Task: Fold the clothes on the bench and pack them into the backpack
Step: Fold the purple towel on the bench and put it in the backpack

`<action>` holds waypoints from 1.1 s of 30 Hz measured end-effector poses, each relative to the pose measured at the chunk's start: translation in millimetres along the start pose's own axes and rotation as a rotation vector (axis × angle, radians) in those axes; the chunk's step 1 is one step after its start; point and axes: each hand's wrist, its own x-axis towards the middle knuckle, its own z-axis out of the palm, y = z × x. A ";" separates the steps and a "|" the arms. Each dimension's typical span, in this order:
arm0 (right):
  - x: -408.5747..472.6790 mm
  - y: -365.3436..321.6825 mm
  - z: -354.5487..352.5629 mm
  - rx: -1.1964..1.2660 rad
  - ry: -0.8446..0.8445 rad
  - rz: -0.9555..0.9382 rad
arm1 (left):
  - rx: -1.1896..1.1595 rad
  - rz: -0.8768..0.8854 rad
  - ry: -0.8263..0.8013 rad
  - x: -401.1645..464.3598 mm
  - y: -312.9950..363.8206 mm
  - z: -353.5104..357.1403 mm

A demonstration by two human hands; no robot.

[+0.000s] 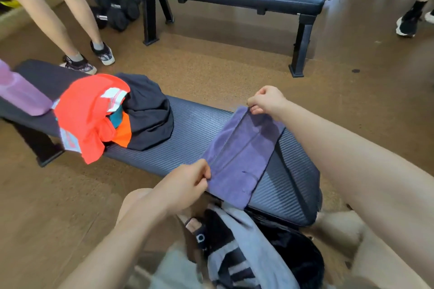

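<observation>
Purple towel [239, 157] lies across the bench [187, 138], long axis running from the left hand [187, 185] pinching its near corner to the right hand [265, 101] pinching its far corner.

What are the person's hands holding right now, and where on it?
Both hold the purple towel: the left hand pinches its near left corner, the right hand its far corner.
</observation>
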 end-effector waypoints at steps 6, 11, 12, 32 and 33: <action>39.0 11.7 26.5 -0.318 -0.045 -0.068 | -0.025 -0.112 -0.042 20.7 -31.6 1.2; 53.1 23.7 21.4 -0.462 -0.020 -0.162 | -0.050 -0.132 -0.045 25.9 -40.0 3.4; 54.2 25.3 20.1 -0.466 -0.013 -0.169 | -0.039 -0.141 -0.049 26.5 -41.4 3.8; 53.6 42.0 39.7 -0.460 0.073 -0.246 | -0.081 -0.269 0.059 36.0 -54.7 -0.4; 53.8 42.9 40.9 -0.469 0.070 -0.247 | -0.073 -0.269 0.056 36.4 -54.9 0.2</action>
